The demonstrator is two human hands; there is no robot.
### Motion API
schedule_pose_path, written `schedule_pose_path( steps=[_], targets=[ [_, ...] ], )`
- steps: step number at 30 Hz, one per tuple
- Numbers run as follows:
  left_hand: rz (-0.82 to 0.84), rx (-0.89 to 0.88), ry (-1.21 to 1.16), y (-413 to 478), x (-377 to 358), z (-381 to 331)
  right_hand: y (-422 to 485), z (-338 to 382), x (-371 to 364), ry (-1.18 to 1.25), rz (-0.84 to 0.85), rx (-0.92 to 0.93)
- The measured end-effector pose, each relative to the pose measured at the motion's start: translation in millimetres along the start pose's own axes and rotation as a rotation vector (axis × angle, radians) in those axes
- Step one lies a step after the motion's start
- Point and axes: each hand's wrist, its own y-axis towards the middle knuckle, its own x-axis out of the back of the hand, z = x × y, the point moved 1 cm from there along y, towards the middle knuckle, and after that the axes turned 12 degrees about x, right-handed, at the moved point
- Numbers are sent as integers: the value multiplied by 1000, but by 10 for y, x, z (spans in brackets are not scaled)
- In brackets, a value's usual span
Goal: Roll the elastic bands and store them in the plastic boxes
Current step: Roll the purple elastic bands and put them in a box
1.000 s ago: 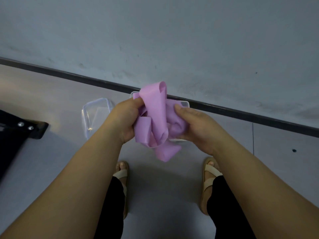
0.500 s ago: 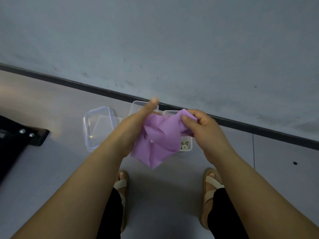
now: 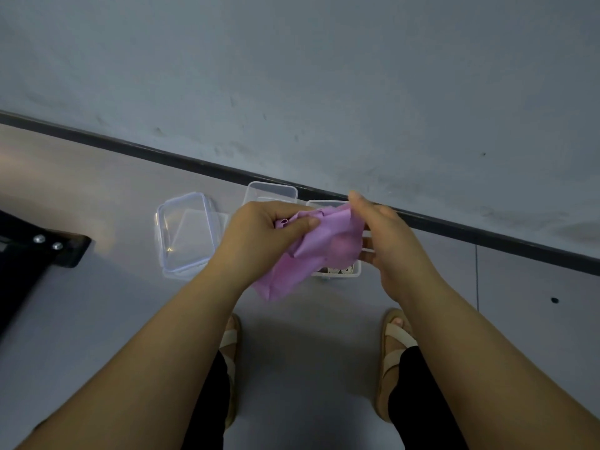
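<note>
Head view looks down along a grey wall (image 3: pixel 324 76) that fills the upper half of the frame, with a dark baseboard (image 3: pixel 194 164) running diagonally from the left edge down to the right edge. Below it lies the pale floor (image 3: pixel 81 319), taking up the lower half. Two bare forearms reach up from the bottom corners toward the middle of the frame. A black object with two metal bolts (image 3: pixel 45 245) pokes in from the left edge. On the floor at centre left sits a clear plastic lid (image 3: pixel 185 232), set on another clear piece. Just right of it, close to the baseboard, are two clear plastic boxes: one (image 3: pixel 272 191) is partly hidden behind the left hand, and the other (image 3: pixel 344 271) shows pale rolled bands at its near end. Sandalled feet stand at the lower middle. A crumpled purple elastic band (image 3: pixel 311 251) is held in the air above the boxes, at frame centre. Left hand (image 3: pixel 259 235) is closed around the band's left side, thumb pressed on top. Right hand (image 3: pixel 386 241) pinches the band's upper right edge, its fingers reaching behind the material.
</note>
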Motion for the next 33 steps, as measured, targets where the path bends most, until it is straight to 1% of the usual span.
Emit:
schedule_pose_path(
  steps=[3,5,6,9,13,16,17,19,20,21,24,26,28,30,31,33],
  targets=[
    [-20,-12,-64,14,6,9,-26,-19,-2,-74,22,-8],
    [-29,23,-122,22,11,9,-17,-37,12,-78,45,-18],
    [-29,48,-160,26,16,17,-9,-41,17,-23,54,-40],
    [-16,121,-293,28,31,24,21,-37,13,295,19,-127],
    [12,205,-353,19,16,26,57,-45,-4,619,-41,-190],
    [15,272,-395,12,7,14,68,-25,9,771,-66,-258],
    [9,297,-456,17,13,12,81,-13,37,820,-89,-280],
    [-16,347,-661,40,62,7,116,25,131,952,-155,-295],
    [-38,369,-720,58,102,19,143,40,187,1006,-192,-294],
    [-54,388,-724,76,140,34,169,45,238,1013,-226,-276],
    [-28,458,-654,99,170,81,176,64,257,815,-256,-179],
    [59,509,-604,88,113,75,127,67,167,721,-230,-162],
    [147,506,-513,62,38,45,60,68,71,582,-182,-140],
    [173,411,-399,32,-32,15,-1,63,15,313,-121,-76],
    [171,340,-331,14,-66,1,-31,64,-8,224,-92,-34],
    [133,190,-193,-3,-124,6,-76,72,-35,178,-48,11]
  ],
)
